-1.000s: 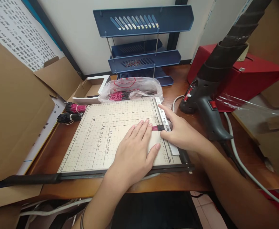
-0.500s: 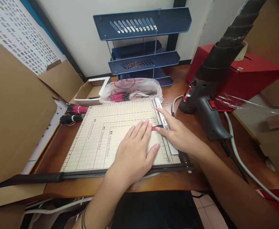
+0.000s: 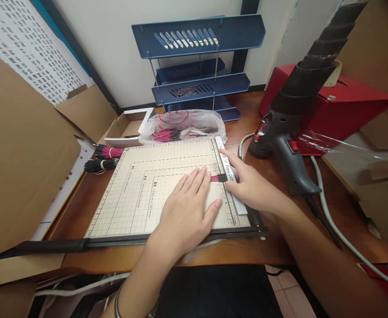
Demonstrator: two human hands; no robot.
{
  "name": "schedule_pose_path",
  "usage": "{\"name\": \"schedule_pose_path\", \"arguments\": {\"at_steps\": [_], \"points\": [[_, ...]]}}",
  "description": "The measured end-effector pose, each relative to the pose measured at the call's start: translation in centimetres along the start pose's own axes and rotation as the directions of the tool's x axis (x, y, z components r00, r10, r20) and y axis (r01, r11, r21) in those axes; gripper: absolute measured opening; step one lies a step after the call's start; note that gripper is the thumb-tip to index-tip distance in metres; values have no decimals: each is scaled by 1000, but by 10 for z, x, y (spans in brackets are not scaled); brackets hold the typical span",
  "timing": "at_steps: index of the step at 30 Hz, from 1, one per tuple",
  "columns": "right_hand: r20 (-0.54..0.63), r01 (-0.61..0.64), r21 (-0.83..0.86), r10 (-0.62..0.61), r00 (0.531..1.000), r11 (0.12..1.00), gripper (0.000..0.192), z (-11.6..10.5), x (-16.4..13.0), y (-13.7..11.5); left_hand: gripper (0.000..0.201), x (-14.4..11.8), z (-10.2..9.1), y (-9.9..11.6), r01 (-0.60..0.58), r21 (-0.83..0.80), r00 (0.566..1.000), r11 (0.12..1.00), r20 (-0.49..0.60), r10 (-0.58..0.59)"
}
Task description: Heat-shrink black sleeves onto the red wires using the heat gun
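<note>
My left hand [image 3: 189, 203] lies flat, palm down, on the cream gridded board of a paper cutter [image 3: 127, 190], its fingers stretched out. From beneath its fingers several pink wires with black ends [image 3: 218, 178] stick out to the right; the rest of them is hidden under the hand. My right hand [image 3: 250, 183] rests against the white ruler strip [image 3: 230, 172] at the board's right side, thumb and forefinger spread apart, beside the wires' black ends. The cutter's black blade arm [image 3: 121, 240] lies along the front edge.
A black heat gun [image 3: 287, 132] stands right of the cutter, before a red box [image 3: 326, 104]. Behind lie a plastic bag of pink wires [image 3: 187, 126] and a blue tray rack [image 3: 197, 37]. Tied wire bundles [image 3: 101, 165] and cardboard boxes [image 3: 21, 145] are at left.
My right thumb has moved slightly right, off the wires, so more of their black ends shows. My left hand has stayed flat in place.
</note>
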State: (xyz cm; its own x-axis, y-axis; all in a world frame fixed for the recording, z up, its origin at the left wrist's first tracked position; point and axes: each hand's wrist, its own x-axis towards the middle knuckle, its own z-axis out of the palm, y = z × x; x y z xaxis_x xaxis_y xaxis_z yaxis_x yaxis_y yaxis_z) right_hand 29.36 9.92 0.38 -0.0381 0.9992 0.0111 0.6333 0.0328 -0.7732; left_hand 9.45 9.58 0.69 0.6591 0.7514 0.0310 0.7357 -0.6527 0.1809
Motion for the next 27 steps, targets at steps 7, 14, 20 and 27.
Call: {"name": "schedule_pose_path", "arguments": {"at_steps": [7,14,20,27], "points": [[-64,-29,-100,22,998,995,83,5,1,-7,67,0,0,1,5,2,1000,1000,14,-5],[-50,-11,-109,5,999,994,78,3,0,-3,66,0,1,1,5,2,1000,1000,9,-5],[-48,5,-71,-9,999,997,71,7,2,2,66,-1,1,1,6,13,1000,1000,7,-7],[-9,-14,-7,14,1000,1000,68,9,1,5,65,0,0,1,1,4,1000,1000,2,-1]]}}
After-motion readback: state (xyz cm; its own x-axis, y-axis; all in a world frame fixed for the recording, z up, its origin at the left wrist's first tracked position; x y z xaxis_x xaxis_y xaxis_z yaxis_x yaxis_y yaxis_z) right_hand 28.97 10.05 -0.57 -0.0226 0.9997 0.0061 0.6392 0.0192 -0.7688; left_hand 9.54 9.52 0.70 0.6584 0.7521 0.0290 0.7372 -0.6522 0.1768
